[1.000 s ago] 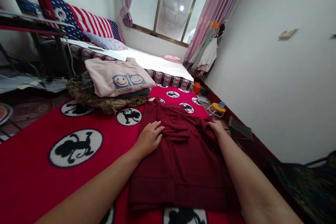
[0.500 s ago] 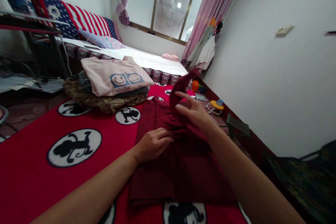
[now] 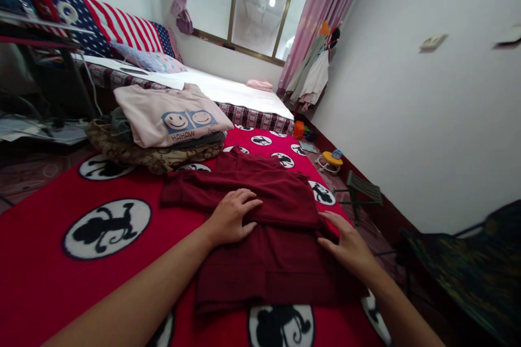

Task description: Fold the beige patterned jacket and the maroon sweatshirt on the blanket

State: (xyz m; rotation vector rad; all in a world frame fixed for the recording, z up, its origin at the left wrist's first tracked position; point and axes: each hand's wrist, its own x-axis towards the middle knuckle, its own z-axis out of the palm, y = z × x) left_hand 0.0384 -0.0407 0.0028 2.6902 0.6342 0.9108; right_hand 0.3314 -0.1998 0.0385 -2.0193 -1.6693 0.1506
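Maroon garment (image 3: 293,260): lies flat on the red blanket (image 3: 44,282), nearer than the folded pile (image 3: 163,133)
Sleeve (image 3: 280,195): half a second ago lifted in the air, now laid across the body toward the left, so the right side's fold looks made
Left hand (image 3: 232,217): fingers loosely spread, resting on the sleeve
Right hand (image 3: 348,241): thumb and forefinger parted at the garment's right edge; its lower fingers' contact is hard to tell

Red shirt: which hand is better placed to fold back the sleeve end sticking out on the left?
Probably the left hand: it lies on the red shirt, closer to that sleeve end. The right hand is at the shirt's right edge, farther away.
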